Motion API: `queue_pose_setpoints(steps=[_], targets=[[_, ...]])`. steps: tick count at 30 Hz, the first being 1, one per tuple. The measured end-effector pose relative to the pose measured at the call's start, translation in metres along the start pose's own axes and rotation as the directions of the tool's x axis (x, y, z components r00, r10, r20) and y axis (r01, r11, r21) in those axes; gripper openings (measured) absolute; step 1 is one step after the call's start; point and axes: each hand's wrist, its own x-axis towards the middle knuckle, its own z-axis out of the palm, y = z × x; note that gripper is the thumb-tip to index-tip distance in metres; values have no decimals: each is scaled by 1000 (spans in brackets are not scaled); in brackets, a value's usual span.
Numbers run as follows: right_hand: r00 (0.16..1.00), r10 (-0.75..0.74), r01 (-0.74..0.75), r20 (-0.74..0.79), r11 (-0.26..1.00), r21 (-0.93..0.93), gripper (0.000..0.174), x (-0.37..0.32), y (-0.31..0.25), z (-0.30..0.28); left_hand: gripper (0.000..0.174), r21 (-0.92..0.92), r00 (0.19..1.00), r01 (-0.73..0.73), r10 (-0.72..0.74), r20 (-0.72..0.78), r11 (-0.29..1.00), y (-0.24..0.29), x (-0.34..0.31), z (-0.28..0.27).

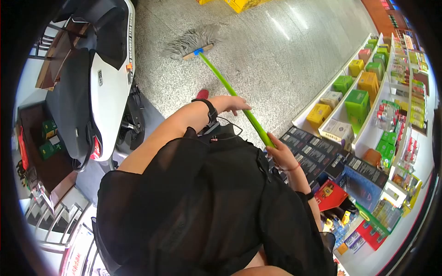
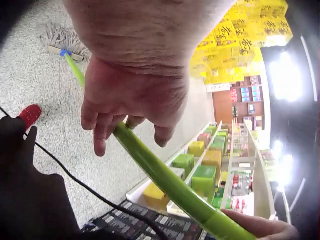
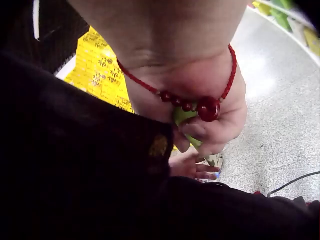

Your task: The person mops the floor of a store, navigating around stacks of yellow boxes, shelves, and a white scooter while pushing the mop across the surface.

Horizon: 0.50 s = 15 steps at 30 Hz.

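A mop with a bright green handle (image 1: pixel 225 83) reaches from its grey string head (image 1: pixel 191 40), spread on the speckled floor, back toward the body. My right hand (image 1: pixel 282 155) holds the handle near its upper end; in the right wrist view, its curled fingers (image 3: pixel 220 132) wrap the green pole below a red beaded bracelet. Lower on the pole, my left hand (image 1: pixel 234 105) rests against it. In the left wrist view the handle passes between thumb and fingers, and those fingers (image 2: pixel 100 137) hang fairly straight and loose.
A white scooter (image 1: pixel 108 87) stands at the left. Shelves hold boxes, one of them a green box (image 1: pixel 357 108), along the right. Stacked dark cartons (image 1: pixel 306 149) lie near my right hand. Yellow cartons (image 2: pixel 240 40) are piled at the back. A red shoe (image 1: pixel 202 94) shows below my left arm.
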Motion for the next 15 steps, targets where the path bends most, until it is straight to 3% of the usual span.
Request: queue_pose_setpoints(steps=[3, 5, 6, 9, 10, 12, 15], targets=[[1000, 7, -8, 6, 985, 172, 57, -52, 95, -4, 74, 63, 983, -16, 4, 185, 998, 5, 6, 69], [1000, 5, -7, 7, 979, 202, 58, -95, 120, 3, 74, 91, 903, 19, -56, 427, 996, 3, 23, 110], [999, -28, 38, -43, 965, 258, 57, -114, 135, 8, 64, 128, 900, 39, -91, 427, 991, 5, 24, 131], [995, -23, 54, -95, 942, 330, 56, -155, 170, 18, 66, 199, 826, 75, -173, 536, 977, 22, 20, 173], [991, -53, 86, -124, 957, 275, 56, -163, 176, 20, 66, 206, 823, 72, -175, 540, 976, 21, 25, 181], [988, -47, 84, -148, 963, 257, 56, -170, 171, 23, 65, 254, 777, 15, -171, 606, 967, 22, 34, 187], [985, 2, 38, -171, 972, 231, 56, -157, 173, 26, 70, 249, 772, 10, -166, 614, 968, 24, 30, 174]])
